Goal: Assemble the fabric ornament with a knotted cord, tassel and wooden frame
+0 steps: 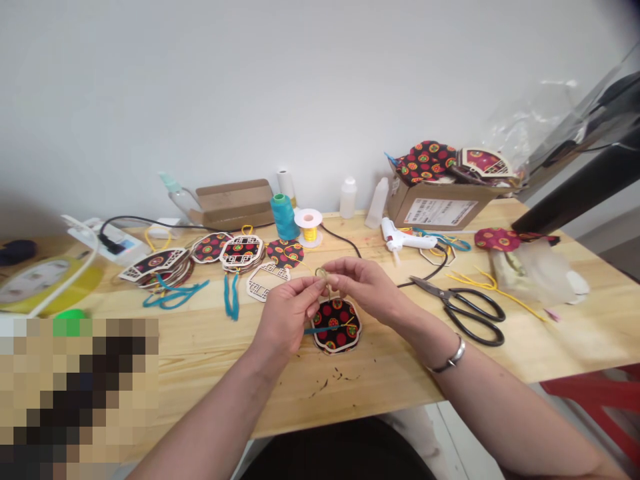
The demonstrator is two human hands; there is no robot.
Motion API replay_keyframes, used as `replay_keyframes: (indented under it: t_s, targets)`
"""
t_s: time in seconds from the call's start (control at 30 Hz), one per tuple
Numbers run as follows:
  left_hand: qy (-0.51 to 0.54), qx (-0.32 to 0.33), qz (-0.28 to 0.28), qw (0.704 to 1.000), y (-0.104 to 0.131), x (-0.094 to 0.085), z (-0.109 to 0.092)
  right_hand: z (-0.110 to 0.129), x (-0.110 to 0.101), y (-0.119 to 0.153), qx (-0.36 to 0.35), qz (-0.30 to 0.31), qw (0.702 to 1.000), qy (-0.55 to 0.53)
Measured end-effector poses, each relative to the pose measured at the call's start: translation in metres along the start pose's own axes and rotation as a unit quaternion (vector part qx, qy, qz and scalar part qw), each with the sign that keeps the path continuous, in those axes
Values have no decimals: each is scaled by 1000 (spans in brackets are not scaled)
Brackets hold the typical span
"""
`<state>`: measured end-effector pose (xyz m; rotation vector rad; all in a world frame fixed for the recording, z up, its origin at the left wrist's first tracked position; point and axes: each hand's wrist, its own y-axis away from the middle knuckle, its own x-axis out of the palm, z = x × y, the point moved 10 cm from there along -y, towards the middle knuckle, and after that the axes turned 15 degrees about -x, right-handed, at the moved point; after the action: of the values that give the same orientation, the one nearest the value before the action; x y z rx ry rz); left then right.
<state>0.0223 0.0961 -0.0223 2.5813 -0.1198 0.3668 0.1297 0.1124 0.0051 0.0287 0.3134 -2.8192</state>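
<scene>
Light is bright and soft, the lower-left corner pixelated.

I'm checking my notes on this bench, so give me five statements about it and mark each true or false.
1. The left hand and right hand meet at a thin cord. True.
2. The scissors are in the right hand. False: the scissors lie on the table.
3. The teal spool stands left of the yellow spool, as pictured. True.
4. The box is closed. False: the box is open, with patterned pieces sticking out.
5. The glue gun is white. True.
</scene>
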Motion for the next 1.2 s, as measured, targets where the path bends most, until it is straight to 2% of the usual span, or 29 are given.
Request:
replay_keyframes:
  t_s: [0.27,0.5,0.63,0.8,1.0,1.13,1.2]
  targets:
    - [-4,3,5,1000,0,1,-1,-10,13,2,5,31,997,-67]
    - [9,5,-1,1000,0,0,-3,-2,-1,0,7,8,1000,-24]
    - [7,9,-5,1000,-1,-2,-2,-6,9,2,24,35,998,-55]
    - [-7,14,-12,1000,-1,-1,-2,-14,14,4,54,19,992,-112]
    - [-4,18,-11,1000,0,-2,-4,-11,8,2,37,19,991,-124]
    - [-7,14,-9,1000,0,-3,-3,-17,-4,3,74,-18,993,-91]
    - [-4,12,-11,1000,0,-3,-2,-16,2,3,77,-1,991,-109]
